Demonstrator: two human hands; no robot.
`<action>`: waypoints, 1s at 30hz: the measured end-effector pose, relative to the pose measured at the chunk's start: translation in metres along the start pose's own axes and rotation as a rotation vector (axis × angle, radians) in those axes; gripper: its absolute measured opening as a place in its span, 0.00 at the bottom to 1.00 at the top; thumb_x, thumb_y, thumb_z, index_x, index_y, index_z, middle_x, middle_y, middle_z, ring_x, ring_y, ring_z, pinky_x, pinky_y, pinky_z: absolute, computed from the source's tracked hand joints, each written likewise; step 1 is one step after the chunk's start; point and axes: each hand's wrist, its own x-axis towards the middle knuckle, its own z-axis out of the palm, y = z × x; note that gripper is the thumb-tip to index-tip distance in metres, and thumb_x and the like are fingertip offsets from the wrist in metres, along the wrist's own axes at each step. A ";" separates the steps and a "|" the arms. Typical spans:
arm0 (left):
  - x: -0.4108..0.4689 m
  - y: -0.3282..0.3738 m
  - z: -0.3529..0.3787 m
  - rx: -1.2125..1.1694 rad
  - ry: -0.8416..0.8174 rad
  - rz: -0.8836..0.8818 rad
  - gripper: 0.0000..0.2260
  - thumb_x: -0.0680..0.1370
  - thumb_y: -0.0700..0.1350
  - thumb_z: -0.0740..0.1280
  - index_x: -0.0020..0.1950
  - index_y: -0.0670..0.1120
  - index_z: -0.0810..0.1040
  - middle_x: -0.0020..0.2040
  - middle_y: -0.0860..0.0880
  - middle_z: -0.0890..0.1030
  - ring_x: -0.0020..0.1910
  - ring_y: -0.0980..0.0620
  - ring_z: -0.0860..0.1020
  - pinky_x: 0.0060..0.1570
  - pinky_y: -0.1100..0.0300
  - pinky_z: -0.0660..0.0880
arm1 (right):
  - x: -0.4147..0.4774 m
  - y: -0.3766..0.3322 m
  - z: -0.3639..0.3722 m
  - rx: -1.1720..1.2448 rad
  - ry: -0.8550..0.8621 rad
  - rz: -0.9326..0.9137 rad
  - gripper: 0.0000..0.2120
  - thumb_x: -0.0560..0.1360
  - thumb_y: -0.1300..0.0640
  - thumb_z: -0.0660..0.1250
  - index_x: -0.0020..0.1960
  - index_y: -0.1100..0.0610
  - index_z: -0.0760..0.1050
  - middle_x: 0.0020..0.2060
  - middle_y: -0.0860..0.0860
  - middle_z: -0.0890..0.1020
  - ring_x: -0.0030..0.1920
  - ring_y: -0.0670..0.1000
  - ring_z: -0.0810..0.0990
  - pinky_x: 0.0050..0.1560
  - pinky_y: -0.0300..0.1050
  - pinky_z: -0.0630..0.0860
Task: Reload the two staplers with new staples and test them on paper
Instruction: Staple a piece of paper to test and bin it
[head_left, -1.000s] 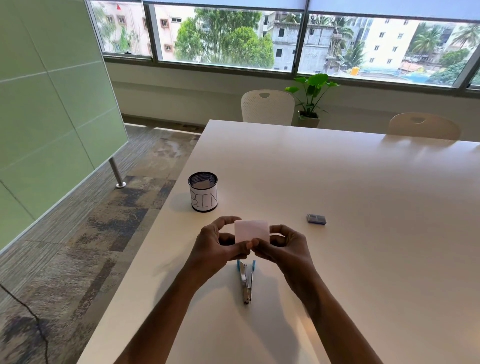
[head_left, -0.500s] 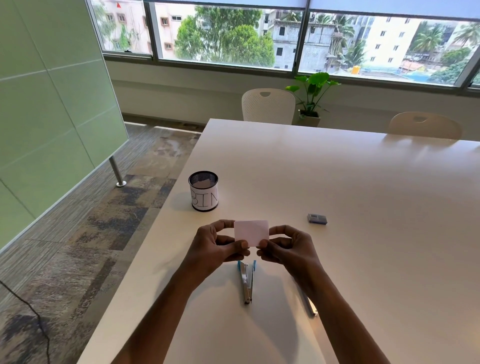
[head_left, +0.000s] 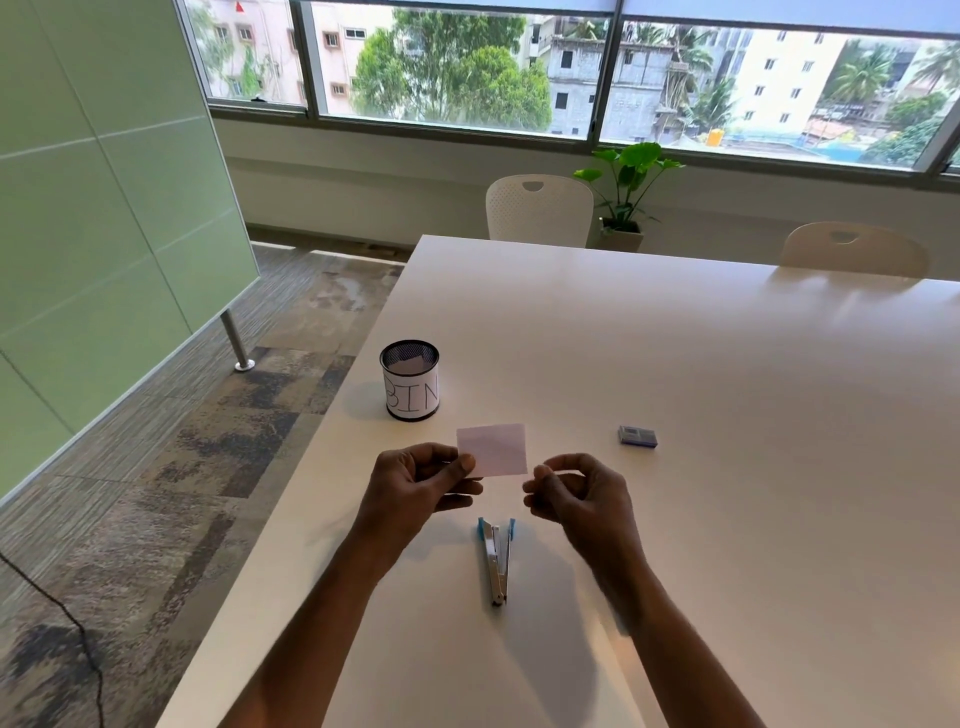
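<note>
1 grip fewer, L hand (head_left: 415, 491) alone pinches paper (head_left: 493, 448)

Smooth semi-gloss white table (head_left: 675, 364); matt paper slip (head_left: 493, 449); shiny metal stapler (head_left: 497, 564); mesh bin (head_left: 410, 379).
</note>
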 end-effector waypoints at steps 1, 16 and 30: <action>0.000 0.000 -0.001 -0.007 0.021 0.006 0.07 0.75 0.39 0.72 0.52 0.39 0.82 0.42 0.42 0.87 0.42 0.43 0.86 0.42 0.54 0.84 | -0.001 0.009 0.003 -0.187 0.081 -0.048 0.06 0.77 0.56 0.71 0.52 0.56 0.79 0.39 0.52 0.87 0.40 0.49 0.87 0.49 0.52 0.84; -0.001 -0.001 -0.006 -0.075 0.102 0.015 0.07 0.72 0.40 0.74 0.49 0.40 0.84 0.41 0.41 0.86 0.39 0.46 0.85 0.41 0.53 0.84 | -0.021 0.048 0.063 -0.927 0.088 -0.181 0.18 0.76 0.41 0.66 0.52 0.57 0.77 0.48 0.53 0.76 0.49 0.52 0.77 0.50 0.45 0.78; -0.004 0.003 -0.001 -0.108 0.081 0.005 0.05 0.74 0.40 0.73 0.48 0.46 0.84 0.43 0.47 0.87 0.41 0.45 0.86 0.40 0.57 0.83 | -0.031 0.006 0.026 0.396 -0.253 0.134 0.16 0.74 0.54 0.71 0.60 0.57 0.82 0.53 0.55 0.85 0.53 0.54 0.83 0.55 0.49 0.81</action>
